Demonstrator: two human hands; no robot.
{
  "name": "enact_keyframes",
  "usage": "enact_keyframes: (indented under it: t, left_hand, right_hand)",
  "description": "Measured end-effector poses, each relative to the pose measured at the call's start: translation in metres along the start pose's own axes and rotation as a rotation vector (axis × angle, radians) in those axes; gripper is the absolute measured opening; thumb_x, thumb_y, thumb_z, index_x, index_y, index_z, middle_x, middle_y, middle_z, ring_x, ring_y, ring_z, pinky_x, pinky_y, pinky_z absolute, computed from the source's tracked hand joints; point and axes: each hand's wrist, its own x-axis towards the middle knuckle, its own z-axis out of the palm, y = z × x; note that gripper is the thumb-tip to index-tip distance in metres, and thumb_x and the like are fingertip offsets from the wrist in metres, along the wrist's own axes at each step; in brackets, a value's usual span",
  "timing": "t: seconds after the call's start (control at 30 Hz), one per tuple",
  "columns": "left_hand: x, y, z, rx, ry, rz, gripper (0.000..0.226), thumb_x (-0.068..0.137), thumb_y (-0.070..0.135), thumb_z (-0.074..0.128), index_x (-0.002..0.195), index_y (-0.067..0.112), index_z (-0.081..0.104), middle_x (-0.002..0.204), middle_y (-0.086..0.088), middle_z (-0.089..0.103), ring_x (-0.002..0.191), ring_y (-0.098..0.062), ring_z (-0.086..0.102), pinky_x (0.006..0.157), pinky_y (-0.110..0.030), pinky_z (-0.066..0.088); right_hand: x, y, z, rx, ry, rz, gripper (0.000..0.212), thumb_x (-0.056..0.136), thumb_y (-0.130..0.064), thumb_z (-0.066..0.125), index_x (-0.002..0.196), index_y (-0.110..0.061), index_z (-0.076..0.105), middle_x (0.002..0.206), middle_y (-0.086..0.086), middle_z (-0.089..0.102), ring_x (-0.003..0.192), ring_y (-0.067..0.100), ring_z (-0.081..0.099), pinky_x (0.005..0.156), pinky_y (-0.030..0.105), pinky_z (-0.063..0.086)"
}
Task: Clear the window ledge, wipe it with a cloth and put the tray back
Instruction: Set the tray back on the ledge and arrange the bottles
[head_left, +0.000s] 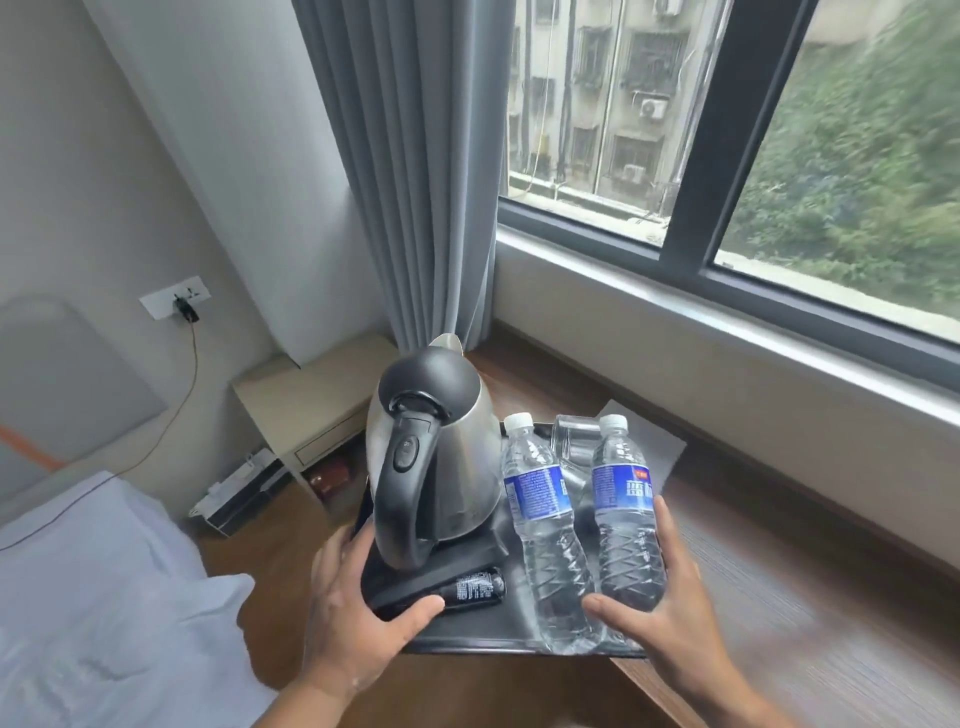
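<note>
Tray (483, 631), black, lower centre: left hand (358, 618) and right hand (670, 613) half-curled on opposite edges. Lift level, slowly (kettle (441, 441), two water bottles (545, 519) stand loose).

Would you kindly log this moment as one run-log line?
stage: clearing ledge | left hand: gripping tray left edge | right hand: gripping right edge | load: kettle, two bottles

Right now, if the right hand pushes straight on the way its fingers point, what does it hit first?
The right hand already rests against the nearer water bottle, at the tray's right edge. Pushing on would shove that bottle toward the second water bottle and likely the glass behind; depth is unclear.
</note>
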Motion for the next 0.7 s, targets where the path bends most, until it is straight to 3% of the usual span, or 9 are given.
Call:
enact_keyframes:
  t: [0.17, 0.23, 0.33, 0.5, 0.63, 0.7]
  left_hand:
    - [0.056, -0.031, 0.004, -0.051, -0.026, 0.064, 0.102, 0.053, 0.072, 0.074, 0.144, 0.049, 0.032, 0.132, 0.008, 0.046, 0.122, -0.016, 0.042, 0.1, -0.043, 0.042]
    - [0.077, -0.044, 0.01, -0.069, -0.049, 0.077, 0.105, 0.05, 0.069, 0.077, 0.144, 0.047, 0.033, 0.132, 0.0, 0.05, 0.121, -0.025, 0.048, 0.1, -0.048, 0.044]
    - [0.107, -0.067, 0.023, -0.068, -0.077, 0.106, 0.112, 0.049, 0.066, 0.079, 0.148, 0.035, 0.037, 0.136, -0.01, 0.052, 0.125, -0.03, 0.049, 0.099, -0.047, 0.045]
    - [0.16, -0.094, 0.042, -0.029, -0.174, 0.136, 0.107, 0.057, 0.071, 0.075, 0.143, 0.014, 0.051, 0.136, -0.008, 0.052, 0.126, -0.032, 0.05, 0.101, -0.033, 0.04]
    - [0.196, -0.106, 0.05, -0.123, -0.169, 0.181, 0.112, 0.049, 0.063, 0.083, 0.146, 0.025, 0.043, 0.138, 0.002, 0.047, 0.128, -0.03, 0.049, 0.104, -0.047, 0.043]
    - [0.213, -0.113, 0.051, -0.157, -0.181, 0.211, 0.111, 0.049, 0.063, 0.083, 0.147, 0.031, 0.041, 0.138, 0.007, 0.046, 0.128, -0.026, 0.048, 0.106, -0.044, 0.042]
  right_hand:
    - [0.04, -0.003, 0.037, -0.033, 0.04, 0.044, 0.138, 0.041, -0.071, 0.091, 0.155, -0.062, 0.013, 0.147, -0.034, 0.037, 0.138, 0.016, 0.043, 0.112, 0.056, 0.041]
    - [0.056, 0.0, 0.049, -0.055, 0.053, 0.069, 0.142, 0.038, -0.075, 0.09, 0.155, -0.063, 0.01, 0.147, -0.024, 0.043, 0.135, 0.016, 0.042, 0.109, 0.054, 0.042]
    - [0.08, -0.001, 0.063, -0.086, 0.077, 0.096, 0.143, 0.035, -0.082, 0.084, 0.15, -0.068, 0.001, 0.147, -0.02, 0.037, 0.13, 0.011, 0.035, 0.101, 0.046, 0.039]
    - [0.116, -0.004, 0.082, -0.118, 0.126, 0.138, 0.142, 0.037, -0.079, 0.087, 0.151, -0.069, 0.002, 0.151, -0.021, 0.034, 0.134, 0.012, 0.033, 0.105, 0.051, 0.038]
    - [0.135, -0.009, 0.097, -0.117, 0.163, 0.2, 0.145, 0.037, -0.076, 0.088, 0.156, -0.06, 0.006, 0.155, -0.012, 0.038, 0.138, 0.015, 0.034, 0.109, 0.054, 0.039]
    - [0.139, -0.011, 0.109, -0.12, 0.187, 0.231, 0.147, 0.035, -0.083, 0.085, 0.156, -0.06, 0.004, 0.157, -0.014, 0.035, 0.137, 0.015, 0.034, 0.109, 0.056, 0.038]
